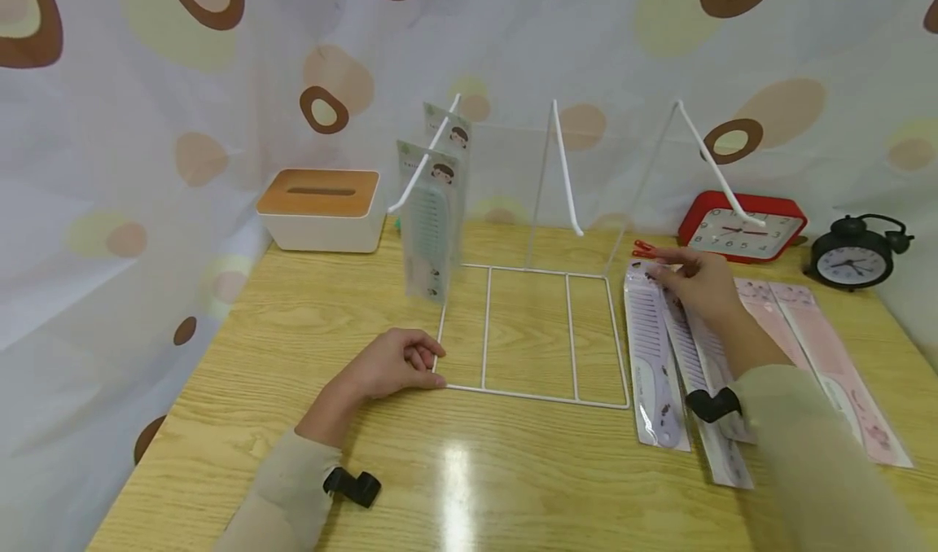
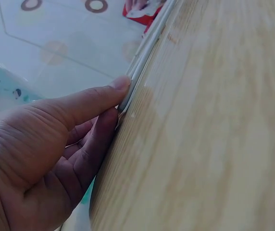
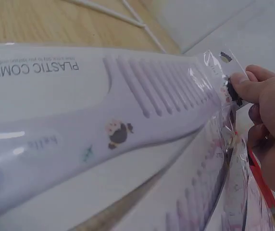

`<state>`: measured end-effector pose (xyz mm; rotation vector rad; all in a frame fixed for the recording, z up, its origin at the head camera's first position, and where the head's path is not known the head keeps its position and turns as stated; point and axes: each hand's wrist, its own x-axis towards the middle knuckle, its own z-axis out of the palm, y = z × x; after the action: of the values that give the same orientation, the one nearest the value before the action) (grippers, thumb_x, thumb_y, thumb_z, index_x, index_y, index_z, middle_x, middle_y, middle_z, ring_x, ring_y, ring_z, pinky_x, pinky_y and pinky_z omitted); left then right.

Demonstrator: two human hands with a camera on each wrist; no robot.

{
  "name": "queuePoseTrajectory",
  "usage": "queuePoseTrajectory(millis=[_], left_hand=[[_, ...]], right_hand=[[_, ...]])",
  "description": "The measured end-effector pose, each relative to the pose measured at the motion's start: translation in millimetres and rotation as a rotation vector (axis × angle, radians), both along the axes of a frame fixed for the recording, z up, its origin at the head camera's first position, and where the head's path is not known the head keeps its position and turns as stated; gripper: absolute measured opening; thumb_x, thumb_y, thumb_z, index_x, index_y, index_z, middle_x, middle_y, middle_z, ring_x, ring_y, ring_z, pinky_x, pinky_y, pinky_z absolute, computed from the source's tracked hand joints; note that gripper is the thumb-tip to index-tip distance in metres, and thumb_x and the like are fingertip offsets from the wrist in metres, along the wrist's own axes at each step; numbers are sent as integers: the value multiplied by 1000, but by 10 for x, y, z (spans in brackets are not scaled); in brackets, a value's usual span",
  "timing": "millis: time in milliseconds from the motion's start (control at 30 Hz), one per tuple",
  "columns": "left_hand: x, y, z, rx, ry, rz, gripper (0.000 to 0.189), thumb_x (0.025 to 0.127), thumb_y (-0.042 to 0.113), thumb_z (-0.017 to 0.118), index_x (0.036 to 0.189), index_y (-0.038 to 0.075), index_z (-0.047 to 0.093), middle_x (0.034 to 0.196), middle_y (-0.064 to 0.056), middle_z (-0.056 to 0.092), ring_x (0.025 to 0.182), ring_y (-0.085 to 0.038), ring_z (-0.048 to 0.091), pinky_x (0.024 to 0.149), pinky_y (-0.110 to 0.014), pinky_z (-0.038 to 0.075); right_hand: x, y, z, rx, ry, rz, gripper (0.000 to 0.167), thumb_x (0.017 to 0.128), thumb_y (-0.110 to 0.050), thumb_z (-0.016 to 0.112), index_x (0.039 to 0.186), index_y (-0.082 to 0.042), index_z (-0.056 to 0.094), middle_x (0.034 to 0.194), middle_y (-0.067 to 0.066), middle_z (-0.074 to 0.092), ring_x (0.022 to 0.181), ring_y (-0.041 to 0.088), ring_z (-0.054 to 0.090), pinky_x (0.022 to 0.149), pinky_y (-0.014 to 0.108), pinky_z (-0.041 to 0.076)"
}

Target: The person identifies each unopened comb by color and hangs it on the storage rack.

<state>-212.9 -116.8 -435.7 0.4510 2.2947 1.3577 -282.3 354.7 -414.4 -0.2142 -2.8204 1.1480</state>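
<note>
A white wire display rack (image 1: pixel 528 395) stands on the table, three hook arms rising from its back. My left hand (image 1: pixel 392 362) pinches the front left corner of its base; in the left wrist view the thumb (image 2: pixel 96 98) lies against the white wire. At the rack's right, my right hand (image 1: pixel 701 285) pinches the top of a bagged purple comb (image 1: pixel 648 348). In the right wrist view that comb (image 3: pixel 147 91) shows its wide teeth and a "PLASTIC COMB" print. More bagged purple combs (image 1: pixel 681 344) fan out beneath. Two pale green comb packs (image 1: pixel 427 234) hang from the left hook.
Pink comb packs (image 1: pixel 843 348) lie to the right of the purple ones. Behind my right hand stand a red clock (image 1: pixel 743 230) and a black alarm clock (image 1: pixel 852 263). A tissue box with a wooden lid (image 1: pixel 318 214) sits at the back left. Patterned cloth hangs behind.
</note>
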Motion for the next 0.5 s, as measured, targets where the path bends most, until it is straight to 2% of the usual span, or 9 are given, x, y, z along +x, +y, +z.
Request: queuePoseTrajectory(millis=[100,200,300,400,433,500], left_hand=[[0,5,7,10,-7,-3,37,79,13,85,110,3,68,88,-4,60,72,-13,55,70,-24,49],[-2,-1,8,21,-14,-4,37,80,12,85,111,2,68,88,-4,60,72,-13,54,70,-25,49],[-7,-10,0,29,-20,-4,37,80,12,84,111,2,67,88,-4,59,72,-14,53,70,-25,48],[-12,-17,-24,39,-25,-10,37,81,13,84,112,1,67,88,-5,59,72,-14,53,70,-25,48],[-15,-17,-33,43,-26,-12,38,81,13,84,112,0,67,88,-5,59,72,-14,52,70,-25,48],[-17,-13,-40,48,-26,-14,38,81,13,84,112,1,67,88,-5,59,72,-14,53,70,-26,49]], right_hand=[[19,46,79,-152,30,-84,55,89,-49,70,134,-17,64,100,-20,60,86,11,49,65,17,43],[27,57,168,-350,47,-136,59,84,-49,74,134,-21,64,100,-27,62,92,3,53,72,11,46],[52,34,266,-651,68,-131,54,82,-37,79,132,-20,65,101,-22,69,95,0,61,75,11,51],[114,-21,372,-927,103,-98,41,82,-17,80,122,-18,70,98,-14,74,90,2,68,73,14,55],[141,-43,408,-994,115,-83,39,82,-12,80,120,-17,71,98,-11,75,88,3,69,73,15,56],[219,-83,505,-1047,118,-79,39,81,-9,81,118,-18,73,97,-10,77,87,4,71,74,16,56]])
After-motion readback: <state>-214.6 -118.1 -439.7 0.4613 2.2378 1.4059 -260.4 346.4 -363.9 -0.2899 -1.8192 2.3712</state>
